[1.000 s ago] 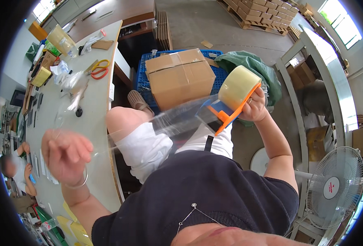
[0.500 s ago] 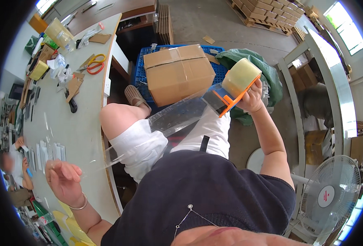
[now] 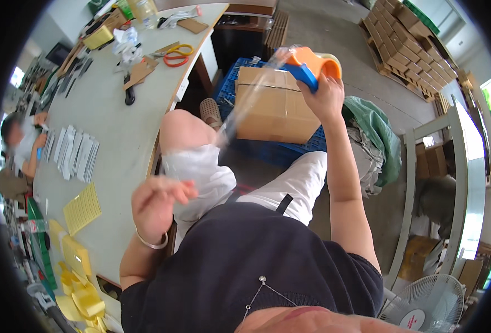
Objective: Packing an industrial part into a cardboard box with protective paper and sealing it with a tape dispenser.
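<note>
My right hand (image 3: 324, 95) is closed around the handle of an orange and blue tape dispenser (image 3: 309, 62), raised over the far part of a brown cardboard box (image 3: 276, 105). From the dispenser a clear strip of packing tape (image 3: 245, 105) slants down toward my left hand, fading from sight over my white shorts. My left hand (image 3: 159, 204) is beside the table edge, its fingers drawn together and somewhat blurred at the strip's near end. The box's flaps are closed, with a dark line across the top. It rests on a blue plastic pallet (image 3: 227, 83).
On the left, the table (image 3: 118, 130) holds scissors (image 3: 177, 55), stacks of white strips (image 3: 72, 152) and yellow sheets (image 3: 83, 210). A person (image 3: 21, 147) sits at its far side. Green sheeting (image 3: 375, 133) lies right of the box, near a metal rack (image 3: 459, 161) and fan (image 3: 423, 305).
The dispenser has swung away from me and turned over, above the box's far side. My left hand has come off the table area toward my lap. The view has shifted left.
</note>
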The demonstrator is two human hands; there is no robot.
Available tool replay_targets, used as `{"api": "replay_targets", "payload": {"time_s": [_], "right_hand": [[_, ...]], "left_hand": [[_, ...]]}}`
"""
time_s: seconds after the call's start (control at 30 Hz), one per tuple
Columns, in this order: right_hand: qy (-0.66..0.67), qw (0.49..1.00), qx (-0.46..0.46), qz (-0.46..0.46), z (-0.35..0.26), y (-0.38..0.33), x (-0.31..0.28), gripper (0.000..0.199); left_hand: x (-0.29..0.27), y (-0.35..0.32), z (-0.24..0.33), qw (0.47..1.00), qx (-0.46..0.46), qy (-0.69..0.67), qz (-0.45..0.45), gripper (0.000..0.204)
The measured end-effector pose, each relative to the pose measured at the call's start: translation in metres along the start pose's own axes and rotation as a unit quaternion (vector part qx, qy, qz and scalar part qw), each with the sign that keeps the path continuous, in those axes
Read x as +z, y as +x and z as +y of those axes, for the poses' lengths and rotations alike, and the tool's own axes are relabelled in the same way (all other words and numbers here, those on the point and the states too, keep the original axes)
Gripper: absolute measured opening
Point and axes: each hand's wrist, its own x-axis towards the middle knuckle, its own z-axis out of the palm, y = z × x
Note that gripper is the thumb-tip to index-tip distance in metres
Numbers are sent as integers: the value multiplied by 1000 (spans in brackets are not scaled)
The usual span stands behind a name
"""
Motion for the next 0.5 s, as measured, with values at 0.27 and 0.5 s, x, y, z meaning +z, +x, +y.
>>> {"api": "replay_targets", "payload": {"time_s": [0.27, 0.5], "right_hand": [[51, 956, 248, -149, -21, 96, 51, 52], [117, 965, 191, -134, -17, 84, 62, 64]], "left_hand": [[34, -5, 11, 974, -176, 19, -144, 17], [-102, 19, 23, 948, 35, -54, 312, 38]]}}
